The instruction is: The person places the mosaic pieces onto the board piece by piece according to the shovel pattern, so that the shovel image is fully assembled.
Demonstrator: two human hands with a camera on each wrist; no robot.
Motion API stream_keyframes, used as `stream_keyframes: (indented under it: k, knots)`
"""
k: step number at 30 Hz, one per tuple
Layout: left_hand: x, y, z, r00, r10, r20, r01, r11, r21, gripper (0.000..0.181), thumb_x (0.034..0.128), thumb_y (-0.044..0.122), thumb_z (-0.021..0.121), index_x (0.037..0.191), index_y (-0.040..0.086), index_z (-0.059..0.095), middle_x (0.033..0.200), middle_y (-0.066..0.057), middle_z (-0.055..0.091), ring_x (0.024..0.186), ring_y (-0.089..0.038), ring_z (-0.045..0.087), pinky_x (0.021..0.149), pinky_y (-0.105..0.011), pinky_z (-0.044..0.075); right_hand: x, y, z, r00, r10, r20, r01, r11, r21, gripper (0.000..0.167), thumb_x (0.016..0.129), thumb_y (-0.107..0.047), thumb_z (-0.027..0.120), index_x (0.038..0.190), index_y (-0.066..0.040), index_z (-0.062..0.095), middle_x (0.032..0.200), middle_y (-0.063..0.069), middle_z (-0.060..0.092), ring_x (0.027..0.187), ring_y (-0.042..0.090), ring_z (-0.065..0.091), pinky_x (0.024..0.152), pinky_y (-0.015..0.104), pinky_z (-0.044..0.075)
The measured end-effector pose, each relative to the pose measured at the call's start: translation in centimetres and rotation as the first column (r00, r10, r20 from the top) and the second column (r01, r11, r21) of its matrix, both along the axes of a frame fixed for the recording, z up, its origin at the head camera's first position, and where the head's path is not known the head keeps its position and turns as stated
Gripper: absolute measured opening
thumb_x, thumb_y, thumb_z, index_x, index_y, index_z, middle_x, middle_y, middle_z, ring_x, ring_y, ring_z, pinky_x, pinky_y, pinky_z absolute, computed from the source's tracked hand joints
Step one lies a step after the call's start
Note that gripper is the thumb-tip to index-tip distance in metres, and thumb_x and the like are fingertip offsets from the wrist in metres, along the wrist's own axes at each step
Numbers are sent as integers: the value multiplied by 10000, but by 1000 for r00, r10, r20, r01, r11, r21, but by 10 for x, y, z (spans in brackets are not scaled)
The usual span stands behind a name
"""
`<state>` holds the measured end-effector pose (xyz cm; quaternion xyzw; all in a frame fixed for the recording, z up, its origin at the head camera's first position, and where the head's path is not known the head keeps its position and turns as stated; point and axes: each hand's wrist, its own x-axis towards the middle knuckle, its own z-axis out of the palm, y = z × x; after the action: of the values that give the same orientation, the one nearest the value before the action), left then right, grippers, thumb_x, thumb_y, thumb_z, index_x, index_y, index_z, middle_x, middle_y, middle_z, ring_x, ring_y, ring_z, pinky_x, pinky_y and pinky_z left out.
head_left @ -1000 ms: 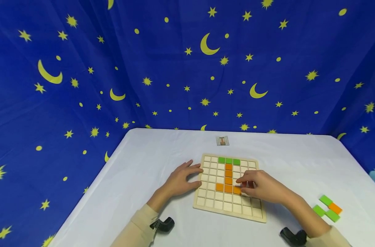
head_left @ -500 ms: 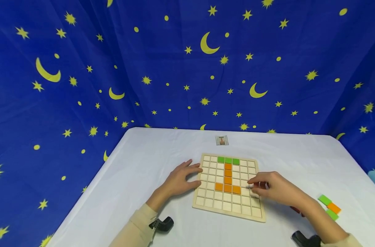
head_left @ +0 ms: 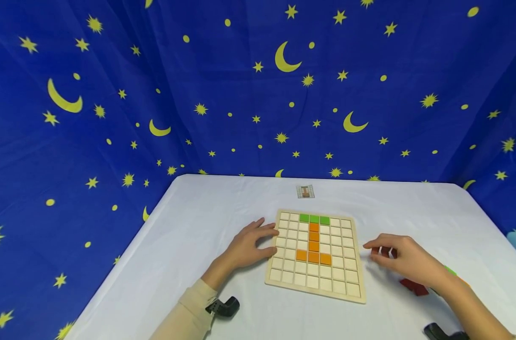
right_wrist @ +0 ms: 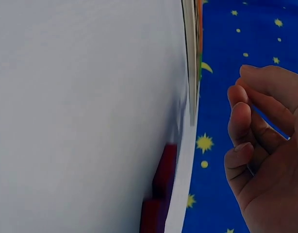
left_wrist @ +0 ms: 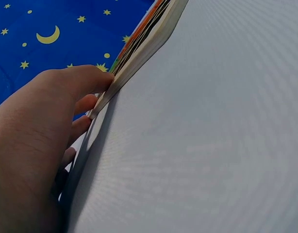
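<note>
On the white table [head_left: 215, 208]: a gridded wooden board [head_left: 315, 291] lay between the two hands, turned slightly askew.
Board's pattern: three green tiles [head_left: 314, 219] sat in a row by the far rim; orange tiles [head_left: 314, 246] ran from below the middle one — a column of three, then a row of three.
Left hand [head_left: 249, 245]: fingers fairly straight and spread, thumb and fingertips touching the board's left rim.
Right hand [head_left: 404, 257]: beside the board's right rim, apart from it, fingers loosely bent — nothing between them.
Near the right forearm [head_left: 466, 302]: red tiles [head_left: 415, 287] lay on the table; a green tile [head_left: 450, 270] showed partly behind the arm.
Beyond the board: a small card [head_left: 305, 191].
</note>
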<state>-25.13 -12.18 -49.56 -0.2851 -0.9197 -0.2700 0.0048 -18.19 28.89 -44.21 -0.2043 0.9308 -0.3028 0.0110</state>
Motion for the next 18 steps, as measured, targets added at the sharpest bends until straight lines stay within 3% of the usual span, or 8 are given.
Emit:
stream_keyframes:
  k: [8, 18]
  knots:
    - [-2, 0, -2, 1000, -5, -2, 5, 1000, -6, 506, 862, 567, 611, 1306, 324, 602, 1443, 182, 417, 1422, -174, 217, 1108, -482, 239, 7, 19, -1, 997, -71, 20, 71, 997, 18, 211, 870, -249, 729, 1069, -180, 726, 842, -138, 613, 702, 56, 545, 582, 230, 463]
    - [-3, -1, -3, 1000, -3, -13, 3, 1000, -11, 501, 860, 571, 609, 1300, 330, 604, 1442, 176, 423, 1420, -169, 222, 1111, -471, 239, 14, 38, -2, 994, -89, 63, 87, 995, 40, 241, 871, -290, 722, 1086, -183, 716, 854, -123, 614, 693, 62, 539, 569, 232, 460]
